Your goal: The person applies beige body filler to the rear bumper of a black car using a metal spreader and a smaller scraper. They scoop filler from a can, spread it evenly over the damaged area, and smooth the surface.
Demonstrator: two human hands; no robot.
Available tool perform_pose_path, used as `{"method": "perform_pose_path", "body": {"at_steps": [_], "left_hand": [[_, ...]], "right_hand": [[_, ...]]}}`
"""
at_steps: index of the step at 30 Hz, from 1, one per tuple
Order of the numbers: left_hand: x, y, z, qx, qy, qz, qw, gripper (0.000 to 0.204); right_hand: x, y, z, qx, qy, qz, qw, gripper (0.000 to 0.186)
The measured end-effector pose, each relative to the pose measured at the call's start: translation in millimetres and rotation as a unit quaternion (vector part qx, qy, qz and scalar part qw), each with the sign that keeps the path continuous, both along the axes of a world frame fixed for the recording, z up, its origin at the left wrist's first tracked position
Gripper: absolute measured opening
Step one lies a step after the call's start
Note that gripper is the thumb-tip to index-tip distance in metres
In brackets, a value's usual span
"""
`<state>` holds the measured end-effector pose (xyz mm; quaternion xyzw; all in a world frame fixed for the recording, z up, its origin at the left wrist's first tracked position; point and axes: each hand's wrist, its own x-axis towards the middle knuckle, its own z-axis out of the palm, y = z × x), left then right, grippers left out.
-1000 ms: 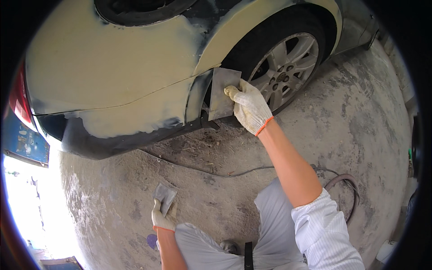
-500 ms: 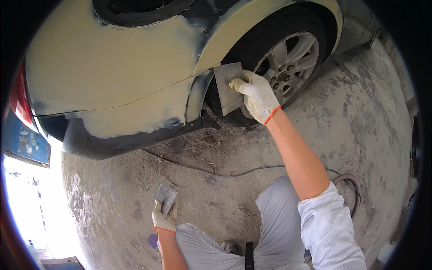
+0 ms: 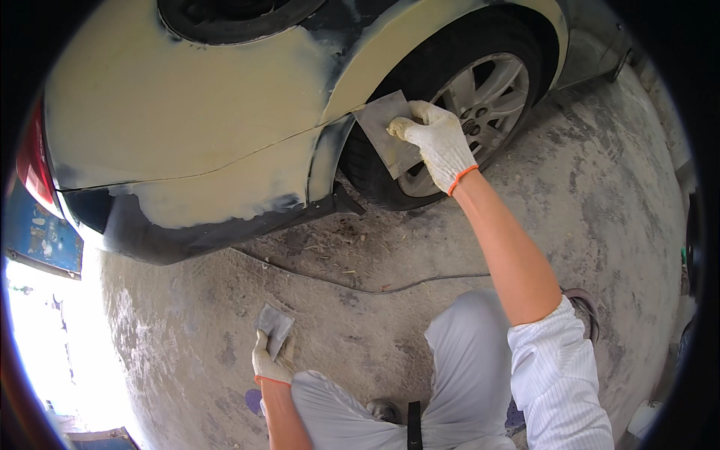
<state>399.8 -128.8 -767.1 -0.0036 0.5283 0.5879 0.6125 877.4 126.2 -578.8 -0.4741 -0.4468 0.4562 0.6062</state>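
My right hand (image 3: 431, 142), in a white glove with an orange cuff, is closed on a flat grey metal spreader (image 3: 381, 118). The blade's upper left corner is at the edge of the cream-coated wheel arch (image 3: 345, 90), where a crack-like line runs across the cream-coated car panel (image 3: 187, 105); whether they touch I cannot tell. The blade covers part of the tyre (image 3: 375, 176). My left hand (image 3: 271, 361), also gloved, is low at the centre-left, shut on a smaller grey metal plate (image 3: 277, 321), held away from the car.
A spoked wheel (image 3: 491, 90), dark lower bumper (image 3: 150, 236) and red tail light (image 3: 37, 172) belong to the car. A blue panel (image 3: 43, 232) stands at left. A cable (image 3: 352, 289) and coiled hose (image 3: 589, 296) lie on the rough concrete floor (image 3: 187, 315) beside my legs.
My right hand has moved up and right with the spreader, which has tilted so its top now slants at the arch's edge. My left hand has hardly moved.
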Motion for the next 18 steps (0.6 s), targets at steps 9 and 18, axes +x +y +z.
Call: {"method": "perform_pose_path", "body": {"at_steps": [9, 18], "left_hand": [[0.8, -0.2, 1.5, -0.008, -0.001, 0.007, 1.0, 0.037], [2.3, -4.1, 3.8, 0.008, 0.006, -0.002, 1.0, 0.038]], "right_hand": [[1.5, -6.5, 8.8, -0.019, -0.021, 0.009, 1.0, 0.021], [15.2, -37.0, 2.3, -0.046, -0.016, 0.066, 0.997, 0.023]]}}
